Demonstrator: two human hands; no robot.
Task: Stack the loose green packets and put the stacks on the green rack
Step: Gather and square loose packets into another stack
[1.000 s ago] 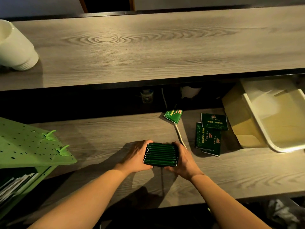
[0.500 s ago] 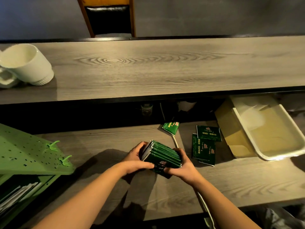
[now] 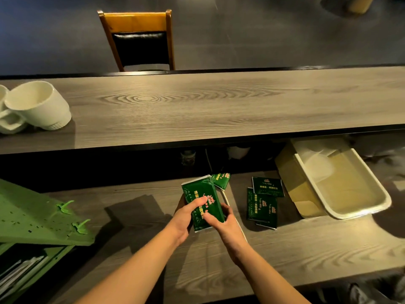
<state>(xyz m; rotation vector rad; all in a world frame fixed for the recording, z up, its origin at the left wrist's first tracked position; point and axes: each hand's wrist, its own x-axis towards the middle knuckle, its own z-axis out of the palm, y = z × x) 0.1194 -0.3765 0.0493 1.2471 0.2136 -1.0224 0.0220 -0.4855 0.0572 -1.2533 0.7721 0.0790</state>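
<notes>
over the lower shelf (image 3: 285, 249), both hands clasp 1 stack (image 3: 202, 200) of green packets, face up and tilted; the left hand (image 3: 186, 212) curls under it with its thumb on top, the right hand (image 3: 221, 218) pinches the near right corner. to do this step well, square the edges and keep thumb pressure so no packet slides, then carry it left to the rack (image 3: 39, 218). loose packets (image 3: 264, 199) lie just right, 1 more (image 3: 221, 179) behind

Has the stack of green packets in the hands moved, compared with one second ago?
Yes. The stack of green packets was turned from edges-up to face-up and now sits nearer the lone packet at the back of the lower counter.
</notes>
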